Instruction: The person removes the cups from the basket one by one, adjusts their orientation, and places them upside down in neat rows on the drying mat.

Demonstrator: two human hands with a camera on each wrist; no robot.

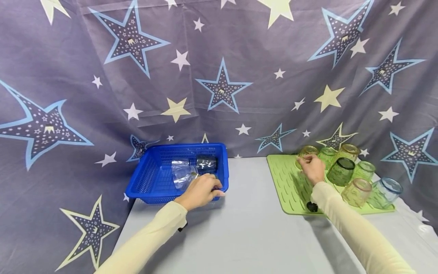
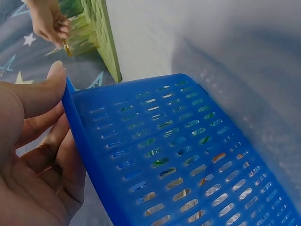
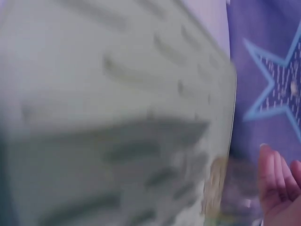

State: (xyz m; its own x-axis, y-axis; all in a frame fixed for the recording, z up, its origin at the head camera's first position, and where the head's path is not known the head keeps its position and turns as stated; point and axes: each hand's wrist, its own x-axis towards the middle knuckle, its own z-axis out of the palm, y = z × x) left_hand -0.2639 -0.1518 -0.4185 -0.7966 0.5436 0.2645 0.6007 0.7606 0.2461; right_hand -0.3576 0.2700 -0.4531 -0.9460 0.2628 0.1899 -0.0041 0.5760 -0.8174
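My left hand [image 1: 202, 190] grips the near right rim of a blue plastic basket [image 1: 224, 167], thumb on one side and fingers curled on the other, as the left wrist view shows. Inside lie a dark glass [image 1: 207, 163] and clear glasses [image 1: 184, 177], partly behind the hand. On a green drying mat [image 1: 284, 182] stand several tinted glasses. My right hand [image 1: 313, 167] is at a yellow glass [image 1: 308, 150] at the mat's back left, partly covering it. In the right wrist view its fingers [image 3: 270, 176] look fairly straight beside a blurred glass; contact is unclear.
Close to the right hand and forearm stand a dark green glass [image 1: 341, 171], a light green glass [image 1: 327, 152], a pinkish glass [image 1: 357, 192] and a blue-rimmed glass [image 1: 386, 192]. A star-patterned cloth [image 1: 239, 125] hangs behind the white table [image 1: 253, 228].
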